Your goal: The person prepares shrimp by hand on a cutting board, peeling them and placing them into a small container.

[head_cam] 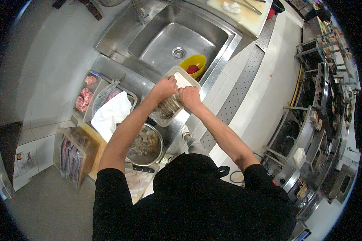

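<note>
Both my hands are over a long pale plastic tub (169, 123) that stands on the steel counter at the sink's edge. Grey-brown prawns (168, 107) lie in its near part, with clear plastic film around them; the far part shows a white bottom or liner. My left hand (165, 88) has its fingers curled and pinched together over the tub. Close beside it, my right hand (190, 97) is also curled. Something small and greyish shows between the hands, but the fingers hide most of it. Below my left forearm is a round metal pot (144, 144) of wet, greyish pieces.
A yellow bowl (201, 61) with something red inside sits in the steel sink (166, 39). To the left are a tub of raw meat (85, 98), a fish (106, 92) and white paper (112, 113). A black-handled knife (143, 169) lies near me.
</note>
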`<state>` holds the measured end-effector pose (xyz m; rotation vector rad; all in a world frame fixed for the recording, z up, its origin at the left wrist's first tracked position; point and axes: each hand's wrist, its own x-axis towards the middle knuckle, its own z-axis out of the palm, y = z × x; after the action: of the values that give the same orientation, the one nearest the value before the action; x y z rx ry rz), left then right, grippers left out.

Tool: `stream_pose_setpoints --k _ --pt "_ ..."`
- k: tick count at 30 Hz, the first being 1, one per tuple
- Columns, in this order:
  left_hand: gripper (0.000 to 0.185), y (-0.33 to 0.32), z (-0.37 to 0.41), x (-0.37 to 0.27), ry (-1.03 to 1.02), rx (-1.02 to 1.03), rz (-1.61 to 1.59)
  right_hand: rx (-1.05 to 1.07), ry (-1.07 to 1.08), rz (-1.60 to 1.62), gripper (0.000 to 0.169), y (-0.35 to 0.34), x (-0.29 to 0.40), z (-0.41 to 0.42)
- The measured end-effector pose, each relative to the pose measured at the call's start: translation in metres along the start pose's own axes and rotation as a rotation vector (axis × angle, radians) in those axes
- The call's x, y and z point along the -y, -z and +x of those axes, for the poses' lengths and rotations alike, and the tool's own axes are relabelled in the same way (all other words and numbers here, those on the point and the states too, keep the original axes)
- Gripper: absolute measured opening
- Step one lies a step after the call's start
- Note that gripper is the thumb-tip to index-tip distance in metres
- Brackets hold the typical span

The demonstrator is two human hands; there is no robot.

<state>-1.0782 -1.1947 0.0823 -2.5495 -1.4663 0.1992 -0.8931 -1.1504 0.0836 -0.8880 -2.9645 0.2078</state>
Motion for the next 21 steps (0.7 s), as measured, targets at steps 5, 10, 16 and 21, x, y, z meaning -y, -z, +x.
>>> stream_pose_setpoints --k 5,10,16,21 --pt "0.019 0.0 -0.01 -0.003 0.036 0.061 0.104 0.005 -0.011 -0.034 0.016 -0.022 0.004 0.01" --pt "0.014 0.001 -0.006 -0.008 0.126 -0.006 0.106 0.124 -0.154 0.14 0.015 -0.059 -0.005 0.028" --pt "0.021 -0.019 -0.024 -0.011 0.175 0.071 0.019 0.151 -0.075 0.165 0.021 -0.047 0.019 0.03" --pt "0.021 0.022 -0.014 -0.01 0.085 0.104 0.101 0.229 -0.104 0.247 0.019 -0.011 0.016 0.023"
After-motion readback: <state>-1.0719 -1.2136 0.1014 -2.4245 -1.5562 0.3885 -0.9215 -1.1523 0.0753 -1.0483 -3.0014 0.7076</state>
